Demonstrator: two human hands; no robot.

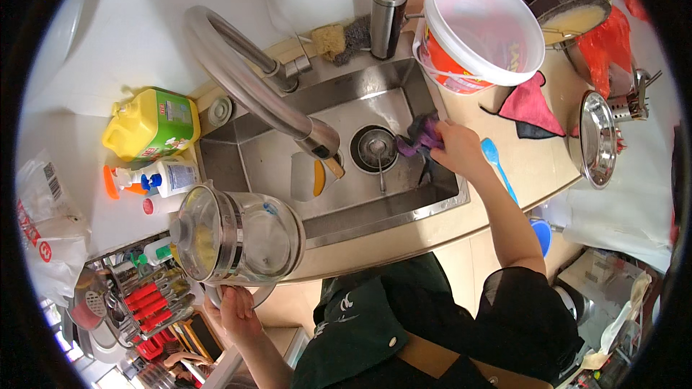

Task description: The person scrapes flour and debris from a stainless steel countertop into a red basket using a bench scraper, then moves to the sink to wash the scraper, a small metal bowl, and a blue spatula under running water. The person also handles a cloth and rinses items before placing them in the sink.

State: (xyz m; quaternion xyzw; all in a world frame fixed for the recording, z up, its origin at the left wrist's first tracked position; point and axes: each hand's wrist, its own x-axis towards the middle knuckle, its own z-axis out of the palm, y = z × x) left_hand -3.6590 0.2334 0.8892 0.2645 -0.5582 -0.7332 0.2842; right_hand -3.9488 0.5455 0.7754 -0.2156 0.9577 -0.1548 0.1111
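Observation:
My left hand (235, 308) grips the handle of a clear glass kettle (265, 237) with a metal band and a lid. The kettle is tilted over the sink's near left edge. My right hand (459, 151) clutches a crumpled purple and dark cloth (424, 135) at the right wall of the stainless steel sink (351, 113). Inside the sink, a round drain strainer (377, 146) has a spoon-like handle (382, 178) reaching out of it. A wide metal blade (303, 175) with a yellow-orange piece lies on the sink floor, partly hidden under the faucet head (321, 143).
A curved faucet (243, 65) arches over the sink. Detergent jug (151, 124) and pump bottles (173, 175) stand left. On the right are a white bucket (481, 32), a pink cloth (530, 108), a blue spoon (497, 162) and a steel bowl (597, 140). A knife rack (148, 302) stands lower left.

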